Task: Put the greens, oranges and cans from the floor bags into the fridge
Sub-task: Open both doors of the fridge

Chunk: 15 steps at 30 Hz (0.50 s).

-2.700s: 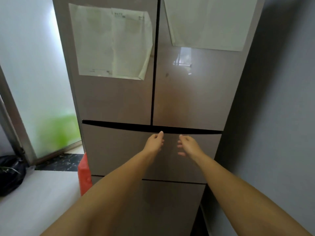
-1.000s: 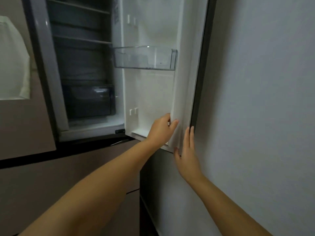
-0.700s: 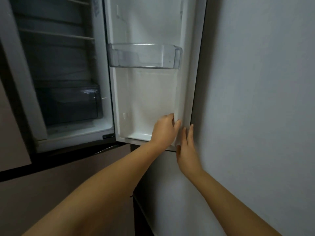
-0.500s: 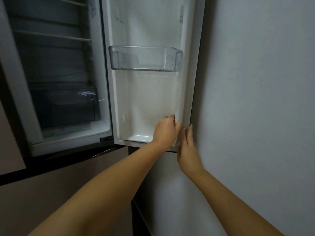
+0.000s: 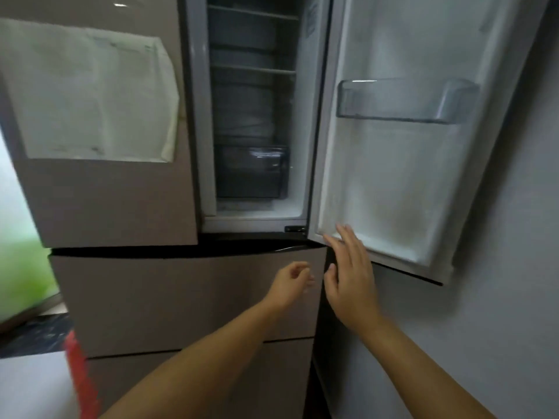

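The beige fridge stands in front of me with its upper right door swung wide toward the wall. Inside are bare shelves and a dark crisper drawer. My left hand hangs in front of the drawer front below, fingers loosely curled, holding nothing. My right hand is spread flat, its fingertips at the lower inner corner of the open door. No greens, oranges, cans or bags show.
The upper left door is closed and carries a taped paper. A clear bin sits on the open door. A grey wall is close on the right. Something red stands by the fridge's lower left.
The right door went from closed to fully open. Both hands have come off its outer edge; the left dropped to the drawer front, the right moved to the door's lower inner corner.
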{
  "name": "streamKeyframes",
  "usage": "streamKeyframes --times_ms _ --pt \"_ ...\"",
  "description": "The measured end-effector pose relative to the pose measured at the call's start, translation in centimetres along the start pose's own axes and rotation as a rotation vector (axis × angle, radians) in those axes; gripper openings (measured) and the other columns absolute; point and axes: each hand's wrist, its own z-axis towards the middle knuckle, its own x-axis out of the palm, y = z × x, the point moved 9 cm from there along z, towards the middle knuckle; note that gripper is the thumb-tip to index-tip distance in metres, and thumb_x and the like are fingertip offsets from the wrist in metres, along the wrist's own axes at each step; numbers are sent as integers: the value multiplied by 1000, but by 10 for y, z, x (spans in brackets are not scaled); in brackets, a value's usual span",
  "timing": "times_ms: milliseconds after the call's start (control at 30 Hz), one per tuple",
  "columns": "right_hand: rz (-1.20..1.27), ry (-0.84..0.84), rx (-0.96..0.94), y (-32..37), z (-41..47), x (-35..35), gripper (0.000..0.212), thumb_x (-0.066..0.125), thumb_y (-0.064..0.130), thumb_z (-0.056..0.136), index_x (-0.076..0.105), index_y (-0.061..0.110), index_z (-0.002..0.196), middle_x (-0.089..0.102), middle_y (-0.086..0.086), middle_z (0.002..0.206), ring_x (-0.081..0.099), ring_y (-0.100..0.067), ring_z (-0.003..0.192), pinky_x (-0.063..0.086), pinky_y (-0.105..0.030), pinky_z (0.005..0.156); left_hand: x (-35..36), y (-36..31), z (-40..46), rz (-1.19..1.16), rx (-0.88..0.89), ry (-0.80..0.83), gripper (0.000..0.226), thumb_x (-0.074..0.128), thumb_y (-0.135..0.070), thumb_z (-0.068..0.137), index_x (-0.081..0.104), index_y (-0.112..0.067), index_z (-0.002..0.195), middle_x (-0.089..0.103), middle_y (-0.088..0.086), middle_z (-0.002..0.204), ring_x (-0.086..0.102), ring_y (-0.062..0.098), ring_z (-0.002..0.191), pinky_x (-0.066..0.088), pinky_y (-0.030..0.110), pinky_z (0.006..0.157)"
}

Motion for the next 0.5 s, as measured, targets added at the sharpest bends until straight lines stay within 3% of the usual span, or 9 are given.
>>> streamKeyframes --times_ms 33,100,233,367,500 --pt "45 63 15 10 5 26 50 37 11 88 42 15 137 32 -6 152 18 -16 145 26 -46 116 -36 16 -5 -121 -80 -100 28 45 -14 99 52 -4 123 65 9 101 63 17 87 51 23 72" --pt "140 200 65 29 16 78 50 42 7 92 40 16 141 27 0 155 16 -13 145 21 -40 118 -103 40 -14 -449 -193 -279 25 44 -10 98 53 0 119 64 14 95 63 22 85 50 31 76" --pt "317 365 72 69 47 162 45 44 10 96 40 16 141 32 1 152 24 -13 142 23 -37 118 -208 67 -16 -798 -234 -529 46 38 -21 102 35 6 138 45 27 138 46 35 129 41 37 96" --pt "468 418 133 106 99 215 52 43 27 99 26 18 147 28 -1 154 26 -15 142 21 -26 113 -261 68 2 -995 -174 -627 62 39 -41 98 27 -2 145 35 23 148 37 32 137 34 40 108" --pt "556 385 156 136 144 250 58 45 37 98 25 16 148 34 -3 150 40 -18 134 35 -31 108 -275 63 24 -1086 -119 -596 67 41 -55 92 33 -14 144 43 13 145 40 28 135 33 42 112"
